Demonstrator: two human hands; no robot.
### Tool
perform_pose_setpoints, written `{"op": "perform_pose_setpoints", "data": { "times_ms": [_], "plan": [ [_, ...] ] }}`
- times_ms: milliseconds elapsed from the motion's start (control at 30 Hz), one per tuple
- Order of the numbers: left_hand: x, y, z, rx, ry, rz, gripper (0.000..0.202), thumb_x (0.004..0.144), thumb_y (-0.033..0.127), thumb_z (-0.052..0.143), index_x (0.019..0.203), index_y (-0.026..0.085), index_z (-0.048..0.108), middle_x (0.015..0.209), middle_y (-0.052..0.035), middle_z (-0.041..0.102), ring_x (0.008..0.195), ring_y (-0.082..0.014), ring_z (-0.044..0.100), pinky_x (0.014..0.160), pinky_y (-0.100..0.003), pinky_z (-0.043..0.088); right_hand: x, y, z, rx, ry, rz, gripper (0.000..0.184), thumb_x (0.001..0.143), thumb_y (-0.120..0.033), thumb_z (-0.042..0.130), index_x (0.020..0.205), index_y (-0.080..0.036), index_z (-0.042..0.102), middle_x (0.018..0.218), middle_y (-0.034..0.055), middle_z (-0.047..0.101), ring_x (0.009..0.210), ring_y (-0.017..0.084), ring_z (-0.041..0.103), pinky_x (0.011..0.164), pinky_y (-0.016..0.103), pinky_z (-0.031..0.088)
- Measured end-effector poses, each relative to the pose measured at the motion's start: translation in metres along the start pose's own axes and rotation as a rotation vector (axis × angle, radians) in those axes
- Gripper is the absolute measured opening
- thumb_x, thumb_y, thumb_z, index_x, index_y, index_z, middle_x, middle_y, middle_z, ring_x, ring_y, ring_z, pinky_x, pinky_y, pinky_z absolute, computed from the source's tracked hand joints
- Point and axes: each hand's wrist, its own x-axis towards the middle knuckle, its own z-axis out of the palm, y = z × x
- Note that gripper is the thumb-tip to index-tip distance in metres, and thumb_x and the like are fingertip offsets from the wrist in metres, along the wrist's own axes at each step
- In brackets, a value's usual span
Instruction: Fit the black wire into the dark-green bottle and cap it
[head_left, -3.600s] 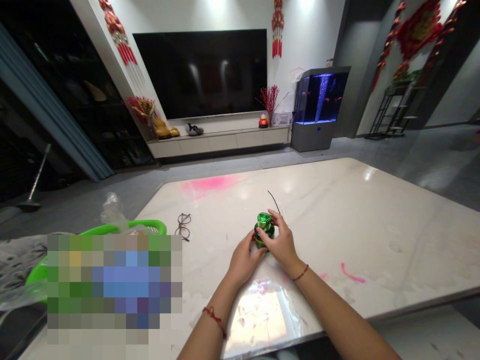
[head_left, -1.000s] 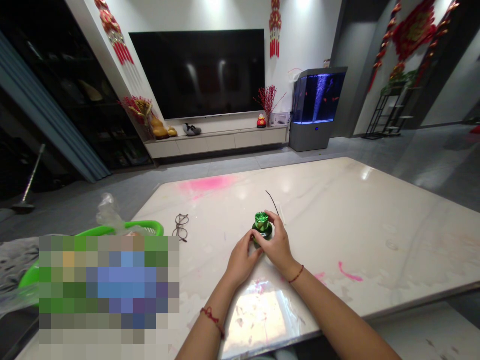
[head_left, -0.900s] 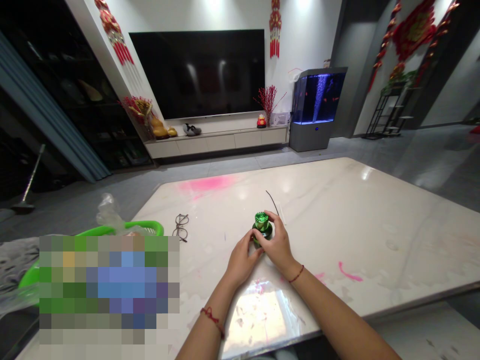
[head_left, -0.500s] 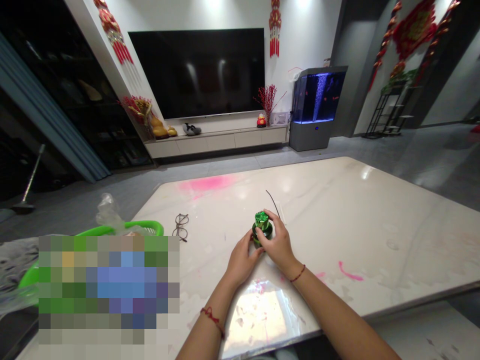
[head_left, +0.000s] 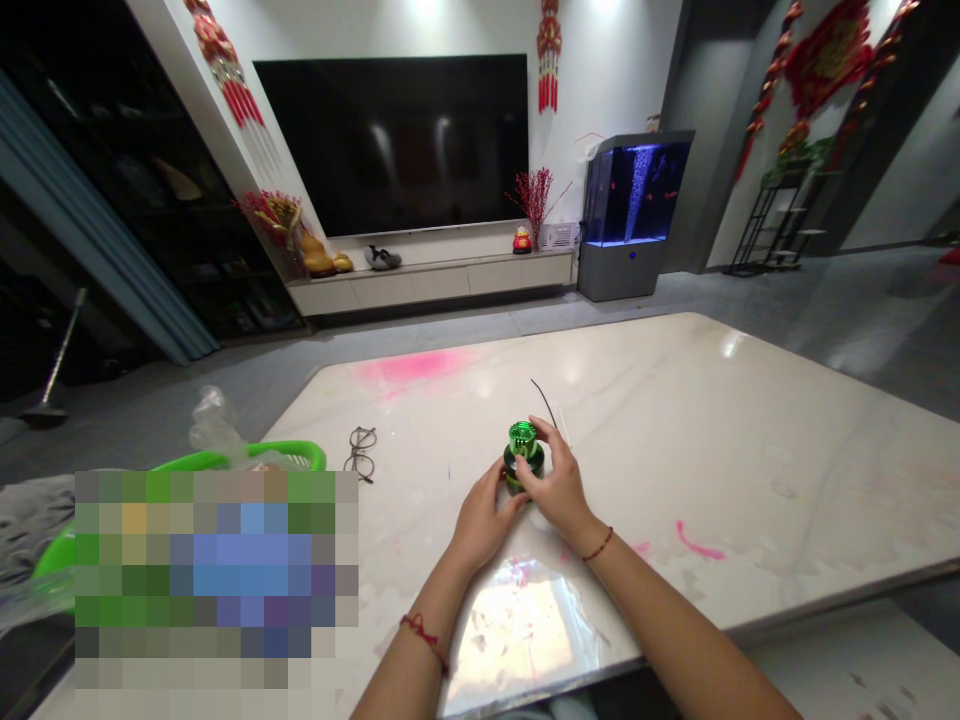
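Green piece (head_left: 534, 459): glossy, narrow top over wider dark rim
Pose: we see it upright
Place: between both hands' fingers (head_left: 547, 430)

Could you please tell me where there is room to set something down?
The widest bare tabletop lies right of the right hand, beyond the pink streak. A narrower patch, with a small mark, lies between the eyeglasses and left hand. It's crowded around the held green object and by the green basket.

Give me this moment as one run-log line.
left hand: on shiny green object, lower part | right hand: on its upper part | eyeglasses: on table
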Motion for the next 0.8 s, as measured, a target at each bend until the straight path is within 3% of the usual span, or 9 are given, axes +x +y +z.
{"op": "perform_pose_setpoints", "data": {
  "times_ms": [800],
  "plan": [
    [0.0007, -0.0065, 0.0017, -0.014, 0.003, -0.008, 0.057, 0.076, 0.030, 0.059, 0.129, 0.025, 0.040, 0.127, -0.0070, 0.054, 0.112, -0.0228, 0.053, 0.095, -0.037, 0.041, 0.0029, -0.0019, -0.0021, 0.051, -0.020, -0.005, 0.049, 0.071, -0.016, 0.053, 0.119, -0.020, 0.047, 0.114, 0.0087, 0.058, 0.106, 0.021, 0.055, 0.095, 0.040, 0.044]
  ]
}}
